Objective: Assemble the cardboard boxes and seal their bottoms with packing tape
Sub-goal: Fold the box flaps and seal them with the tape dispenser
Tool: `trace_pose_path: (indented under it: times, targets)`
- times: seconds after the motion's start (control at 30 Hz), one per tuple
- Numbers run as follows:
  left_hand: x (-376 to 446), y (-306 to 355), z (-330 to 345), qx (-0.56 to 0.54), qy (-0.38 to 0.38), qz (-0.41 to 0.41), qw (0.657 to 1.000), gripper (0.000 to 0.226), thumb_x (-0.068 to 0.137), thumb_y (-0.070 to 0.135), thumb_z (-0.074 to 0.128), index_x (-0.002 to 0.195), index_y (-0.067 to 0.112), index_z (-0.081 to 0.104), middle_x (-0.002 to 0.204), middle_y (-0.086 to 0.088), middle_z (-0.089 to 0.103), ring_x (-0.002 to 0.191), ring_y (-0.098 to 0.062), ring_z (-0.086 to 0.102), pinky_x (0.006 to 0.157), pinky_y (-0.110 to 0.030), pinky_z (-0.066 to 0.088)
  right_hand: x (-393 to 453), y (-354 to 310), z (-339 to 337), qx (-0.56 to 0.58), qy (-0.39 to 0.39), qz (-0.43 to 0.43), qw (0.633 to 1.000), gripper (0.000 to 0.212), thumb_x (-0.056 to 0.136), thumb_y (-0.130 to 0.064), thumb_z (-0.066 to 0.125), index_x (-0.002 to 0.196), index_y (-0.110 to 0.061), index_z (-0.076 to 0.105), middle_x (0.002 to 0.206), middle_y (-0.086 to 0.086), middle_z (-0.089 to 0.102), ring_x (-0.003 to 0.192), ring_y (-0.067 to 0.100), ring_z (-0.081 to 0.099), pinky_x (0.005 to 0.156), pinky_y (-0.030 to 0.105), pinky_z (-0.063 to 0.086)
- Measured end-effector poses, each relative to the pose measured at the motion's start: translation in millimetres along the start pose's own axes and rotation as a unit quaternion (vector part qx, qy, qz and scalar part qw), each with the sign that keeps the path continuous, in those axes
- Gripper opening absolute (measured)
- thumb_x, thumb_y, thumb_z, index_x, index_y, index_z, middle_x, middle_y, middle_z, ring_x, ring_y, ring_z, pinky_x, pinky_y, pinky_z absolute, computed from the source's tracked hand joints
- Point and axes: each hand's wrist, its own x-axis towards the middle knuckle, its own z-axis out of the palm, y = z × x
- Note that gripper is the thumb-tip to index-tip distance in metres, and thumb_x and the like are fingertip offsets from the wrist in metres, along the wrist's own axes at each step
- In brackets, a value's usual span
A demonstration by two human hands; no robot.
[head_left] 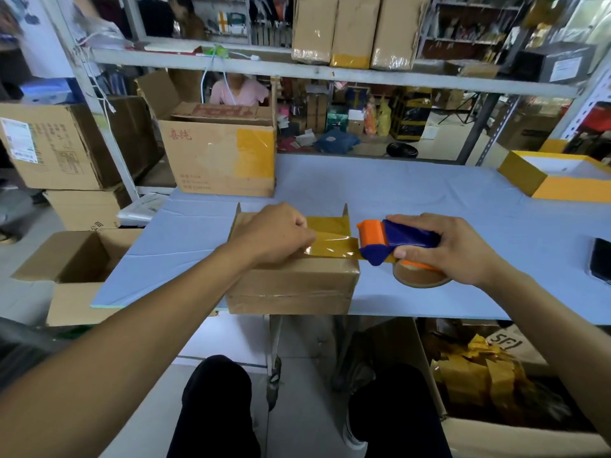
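**Head view: tape stretched across the box bottom**

Head view, and we start far left, where an open cardboard carton (71,259) sits below the table's edge, with stacked cartons (53,143) behind it. At the back left of the blue-grey table (429,200) stands a large open box with red print (218,157), patched with yellow tape.

Now to the action. Our cardboard box (291,282) sits at the near edge of the table, right in front of us, bottom side up. Our left hand (274,233) rests on top of it, fingers curled down and pressing the yellowish packing tape (330,247) against the cardboard. We cannot tell whether the fingertips pinch the tape's end or only hold it flat. The strip runs taut from under that hand, across the top of the box, to its right edge.

There it meets the tape dispenser (396,242), blue body, orange front, with the brown roll hanging below. Our right hand (459,249) grips it firmly, fingers wrapped over the blue housing and thumb clamped on the near side. The dispenser sits just beside the box's right edge, above the table.

Further right, a dark phone (600,259) lies at the table's edge, and a yellow tray-like box (562,180) rests at the back right corner.
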Motion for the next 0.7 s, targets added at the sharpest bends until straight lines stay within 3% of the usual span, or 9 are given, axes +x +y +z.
trace_pose_path:
  times: [0.1,0.17,0.23,0.3,0.4,0.53,0.6,0.7]
  targets:
    - [0.6,-2.0,0.6,0.026,-0.011,-0.017,0.999,0.032,0.078,0.034,0.061,0.058,0.009,0.061,0.068,-0.009,0.065,0.074,-0.026,0.06,0.065,-0.03,0.03,3.0,1.6,3.2,0.007,-0.008,0.001,1.0,0.059,0.076,-0.052,0.069,0.132,-0.038,0.056,0.105,-0.01,0.066,0.093,0.006,0.06,0.072,0.018,0.047]
    - [2.1,-2.9,0.2,0.063,-0.016,-0.03,0.997,0.034,0.07,0.04,0.056,0.049,0.015,0.046,0.057,-0.004,0.052,0.067,-0.026,0.051,0.074,-0.036,0.031,5.0,3.4,6.3,0.007,-0.016,-0.001,1.0,0.058,0.077,-0.051,0.069,0.132,-0.037,0.057,0.104,-0.01,0.065,0.092,0.003,0.06,0.071,0.015,0.047]
    - [3.6,-2.7,-9.4,0.111,-0.01,-0.047,0.993,0.035,0.069,0.044,0.061,0.052,0.018,0.045,0.064,0.0,0.052,0.075,-0.025,0.05,0.079,-0.04,0.032,6.6,4.9,7.9,0.006,-0.022,-0.003,1.0,0.058,0.078,-0.05,0.068,0.132,-0.036,0.057,0.104,-0.01,0.065,0.092,0.002,0.059,0.073,0.013,0.047]
    - [5.5,2.1,-21.0,0.176,-0.009,-0.031,0.984,0.031,0.073,0.045,0.069,0.064,0.019,0.055,0.08,-0.002,0.055,0.09,-0.026,0.045,0.077,-0.04,0.034,8.1,5.5,9.4,0.006,-0.023,-0.008,1.0,0.058,0.078,-0.051,0.067,0.133,-0.035,0.057,0.105,-0.011,0.064,0.093,0.001,0.058,0.073,0.012,0.046]
    - [13.1,19.0,-18.8,0.179,-0.052,0.098,0.978,0.015,0.077,0.028,0.071,0.087,0.025,0.06,0.098,0.002,0.049,0.106,-0.024,0.039,0.08,-0.039,0.038,9.5,6.0,10.4,0.013,-0.025,-0.013,1.0,0.056,0.078,-0.049,0.068,0.131,-0.035,0.058,0.104,-0.012,0.064,0.094,0.001,0.057,0.073,0.011,0.046]
    - [12.8,28.6,15.3,0.02,-0.09,0.175,0.98,0.034,0.088,0.037,0.066,0.115,0.027,0.048,0.117,0.005,0.047,0.112,-0.017,0.044,0.089,-0.035,0.042,6.6,11.1,13.1,0.017,-0.016,-0.019,1.0,0.053,0.079,-0.05,0.068,0.13,-0.04,0.055,0.102,-0.011,0.064,0.092,0.004,0.058,0.071,0.013,0.047]
    - [14.3,22.4,28.2,0.048,-0.096,0.193,0.975,0.05,0.092,0.043,0.061,0.134,0.028,0.039,0.129,0.004,0.048,0.114,-0.015,0.046,0.09,-0.034,0.039,4.2,13.5,15.4,0.016,-0.012,-0.023,1.0,0.054,0.079,-0.051,0.067,0.131,-0.041,0.054,0.101,-0.011,0.064,0.091,0.005,0.058,0.07,0.013,0.046]
    - [17.6,16.2,30.8,0.103,-0.11,0.203,0.967,0.067,0.093,0.052,0.054,0.15,0.033,0.024,0.149,0.003,0.041,0.129,-0.018,0.042,0.104,-0.038,0.033,3.9,17.8,17.0,0.012,-0.01,-0.026,1.0,0.057,0.08,-0.052,0.067,0.133,-0.037,0.054,0.101,-0.011,0.064,0.091,0.006,0.058,0.07,0.014,0.046]
